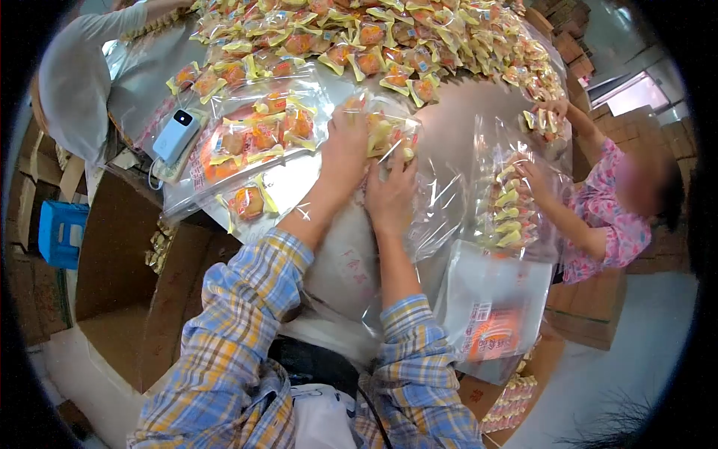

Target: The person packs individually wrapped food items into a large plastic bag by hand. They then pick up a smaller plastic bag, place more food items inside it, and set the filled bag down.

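Between my two hands is a small cluster of wrapped pastries (387, 135) in clear and yellow wrappers. My left hand (346, 150) is closed against the cluster's left side, its fingers partly hidden by the wrappers. From below, my right hand (390, 198) grips the near edge, fingers bent over the wrappers. Crinkled clear plastic (437, 198) spreads out right of my right hand. To the left, a clear printed bag (203, 168) lies flat with several wrapped pastries (265, 135) on it. A single wrapped pastry (247, 203) sits near the table's front edge.
A large heap of wrapped pastries (419, 45) covers the far table. At right, a person in a pink patterned top (609, 202) handles a filled bag (512, 202). Stacked printed bags (493, 307) lie nearby. A white device (175, 137) and an open carton (123, 277) are at left.
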`<state>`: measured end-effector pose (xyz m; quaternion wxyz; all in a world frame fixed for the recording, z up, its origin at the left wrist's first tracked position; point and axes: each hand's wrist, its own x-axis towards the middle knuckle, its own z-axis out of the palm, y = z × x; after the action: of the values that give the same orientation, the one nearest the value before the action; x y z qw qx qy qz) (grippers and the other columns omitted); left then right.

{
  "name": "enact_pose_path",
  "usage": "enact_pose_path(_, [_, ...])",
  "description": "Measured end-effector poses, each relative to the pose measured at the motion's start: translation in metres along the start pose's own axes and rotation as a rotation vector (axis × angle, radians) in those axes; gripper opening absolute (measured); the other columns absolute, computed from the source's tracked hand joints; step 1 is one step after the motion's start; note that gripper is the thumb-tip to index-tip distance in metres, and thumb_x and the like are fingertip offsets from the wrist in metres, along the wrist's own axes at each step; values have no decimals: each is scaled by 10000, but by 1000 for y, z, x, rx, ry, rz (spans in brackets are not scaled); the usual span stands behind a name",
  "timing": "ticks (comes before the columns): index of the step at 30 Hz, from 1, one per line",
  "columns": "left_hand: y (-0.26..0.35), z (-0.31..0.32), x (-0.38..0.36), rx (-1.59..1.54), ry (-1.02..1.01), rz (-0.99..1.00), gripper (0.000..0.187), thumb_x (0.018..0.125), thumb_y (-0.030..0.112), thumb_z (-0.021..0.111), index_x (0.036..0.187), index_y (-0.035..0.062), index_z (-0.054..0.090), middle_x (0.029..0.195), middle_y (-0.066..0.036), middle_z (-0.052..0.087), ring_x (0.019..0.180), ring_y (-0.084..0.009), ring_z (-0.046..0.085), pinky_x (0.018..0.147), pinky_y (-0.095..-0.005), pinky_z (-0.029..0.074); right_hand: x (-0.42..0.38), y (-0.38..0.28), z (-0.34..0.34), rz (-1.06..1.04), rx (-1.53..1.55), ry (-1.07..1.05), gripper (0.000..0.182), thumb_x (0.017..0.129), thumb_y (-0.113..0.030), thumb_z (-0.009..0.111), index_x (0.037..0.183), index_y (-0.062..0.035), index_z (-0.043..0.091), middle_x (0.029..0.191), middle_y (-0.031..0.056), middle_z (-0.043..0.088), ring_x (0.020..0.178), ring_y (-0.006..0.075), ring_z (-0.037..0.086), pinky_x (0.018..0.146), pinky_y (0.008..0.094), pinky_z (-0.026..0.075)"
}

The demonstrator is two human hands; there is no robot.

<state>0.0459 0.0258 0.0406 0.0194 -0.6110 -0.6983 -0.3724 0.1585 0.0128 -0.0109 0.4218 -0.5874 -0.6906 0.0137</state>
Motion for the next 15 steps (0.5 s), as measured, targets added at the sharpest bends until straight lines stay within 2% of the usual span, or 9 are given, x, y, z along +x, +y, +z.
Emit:
enact_pose_path(3, [-9, -2, -2, 59, 0, 126, 648, 916, 132, 677, 1522, 110, 446, 1338, -263, 497, 1122, -457, 605, 935, -498, 553, 6, -11, -15, 179, 105, -180, 688, 917, -314, 729, 1549, -204, 481, 1591, 309, 366, 1460, 484, 390, 1158, 600, 342])
enact_pose_path(6, [-7, -30, 5, 127, -348, 130, 664, 897, 125, 682, 1518, 87, 452, 1366, -251, 511, 1099, -451, 627, 901, -526, 566, 7, -10, -13, 126, 151, -155, 722, 915, -358, 729, 1568, -214, 457, 1611, 302, 345, 1491, 467, 353, 1185, 609, 306])
enact_pose_path(7, [-5, -32, 8, 134, -314, 110, 601, 880, 109, 684, 1452, 71, 504, 1334, -228, 548, 1062, -438, 643, 835, -512, 596, 6, -12, -14, 93, 109, -158, 734, 916, -394, 721, 1572, -207, 450, 1618, 304, 332, 1502, 473, 329, 1204, 614, 280])
enact_pose_path(10, [-17, -17, 14, 369, -121, 366, 510, 772, 110, 738, 1249, -23, 618, 1214, -171, 598, 1073, -310, 668, 576, -334, 628, 6, -13, -12, 115, 57, -137, 722, 916, -400, 710, 1562, -195, 462, 1627, 306, 312, 1512, 478, 306, 1214, 610, 268])
enact_pose_path(11, [-18, -11, 14, 384, -116, 363, 372, 744, 137, 766, 1072, 2, 654, 1169, -169, 615, 1062, -310, 667, 597, -341, 631, 7, -11, -10, 118, 36, -127, 717, 915, -401, 708, 1558, -190, 468, 1630, 306, 306, 1516, 479, 294, 1217, 607, 265])
enact_pose_path(14, [-15, -18, 22, 365, -52, 448, 450, 719, 160, 793, 1112, -2, 644, 1166, -183, 626, 1068, -327, 660, 657, -367, 641, 15, -3, 3, 127, -14, -129, 696, 907, -391, 710, 1536, -183, 496, 1642, 302, 284, 1537, 482, 242, 1224, 612, 253])
enact_pose_path(15, [-12, -24, 22, 339, -102, 388, 483, 722, 165, 795, 1147, -4, 639, 1182, -183, 628, 1077, -334, 656, 679, -376, 642, 27, -14, -6, 138, -12, -155, 685, 906, -385, 709, 1529, -185, 506, 1648, 298, 276, 1543, 483, 224, 1223, 629, 244])
